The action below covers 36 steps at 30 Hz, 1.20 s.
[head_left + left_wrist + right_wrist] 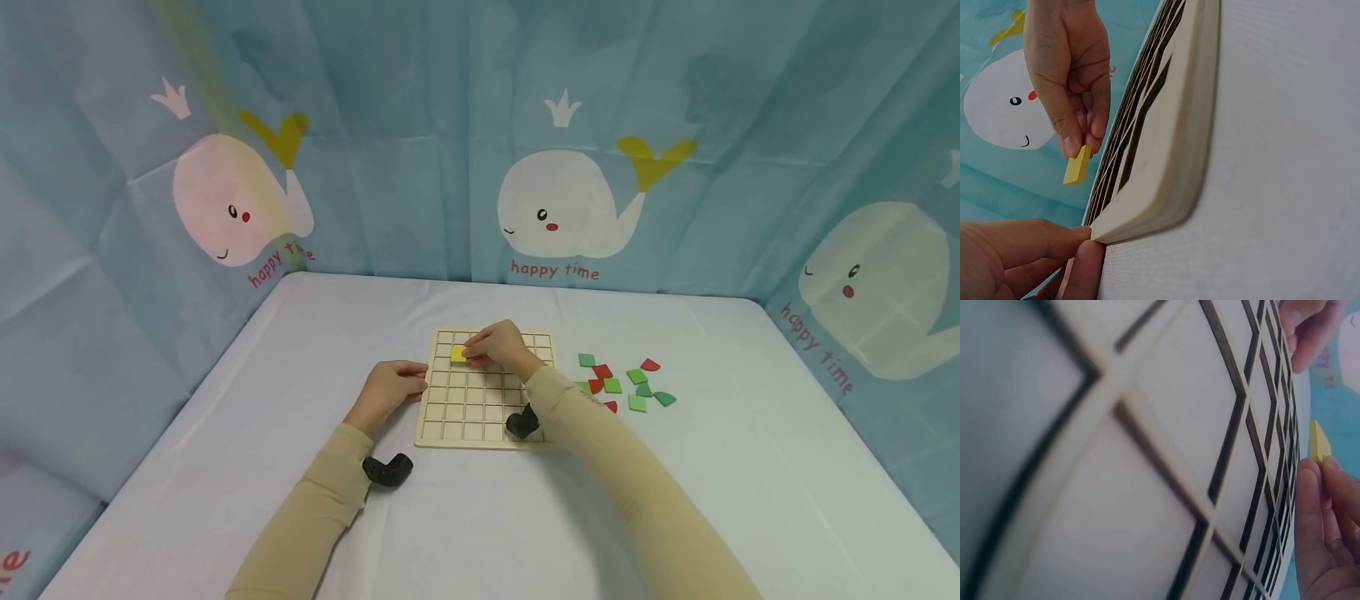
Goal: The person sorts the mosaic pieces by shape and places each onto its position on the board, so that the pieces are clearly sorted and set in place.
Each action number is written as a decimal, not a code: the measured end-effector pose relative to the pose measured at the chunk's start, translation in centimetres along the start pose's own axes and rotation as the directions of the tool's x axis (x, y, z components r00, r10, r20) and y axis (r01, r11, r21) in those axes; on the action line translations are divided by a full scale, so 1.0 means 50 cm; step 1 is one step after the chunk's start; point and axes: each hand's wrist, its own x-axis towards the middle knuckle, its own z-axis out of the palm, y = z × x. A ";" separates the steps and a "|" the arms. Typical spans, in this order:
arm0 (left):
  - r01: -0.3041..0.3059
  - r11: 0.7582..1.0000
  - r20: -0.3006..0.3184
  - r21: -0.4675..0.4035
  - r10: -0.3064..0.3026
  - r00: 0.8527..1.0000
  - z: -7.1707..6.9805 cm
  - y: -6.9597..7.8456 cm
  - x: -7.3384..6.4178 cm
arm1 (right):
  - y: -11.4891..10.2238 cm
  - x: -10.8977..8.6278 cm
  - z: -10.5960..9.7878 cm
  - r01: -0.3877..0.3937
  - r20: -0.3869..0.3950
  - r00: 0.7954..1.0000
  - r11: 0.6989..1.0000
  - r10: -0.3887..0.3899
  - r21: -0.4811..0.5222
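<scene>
A pale wooden board (pixel 454 412) with a grid of grooved squares lies flat on the white table. My right hand (pixel 497 343) reaches over its far part and pinches a yellow tile (pixel 457 355) between thumb and fingertips. In the left wrist view the yellow tile (pixel 1077 167) is tilted and held by one end, above the grid. My left hand (pixel 385 392) is at the board's left edge; the left wrist view shows its thumb and forefinger gripping the board's rim (pixel 1141 215) near a corner. The right forearm covers part of the board's right side.
Red and green flat pieces, some square and some with a rounded side, lie scattered right of the board, among them a green square (pixel 587 360) and a red piece (pixel 650 365). A blue whale-print curtain (pixel 420 200) hangs around the table (pixel 360 308).
</scene>
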 end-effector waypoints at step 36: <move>-0.027 1.000 0.010 0.001 0.027 1.000 -0.002 -0.001 -0.002 | -0.019 0.013 0.068 -0.005 -0.045 0.999 0.994 0.000 -0.113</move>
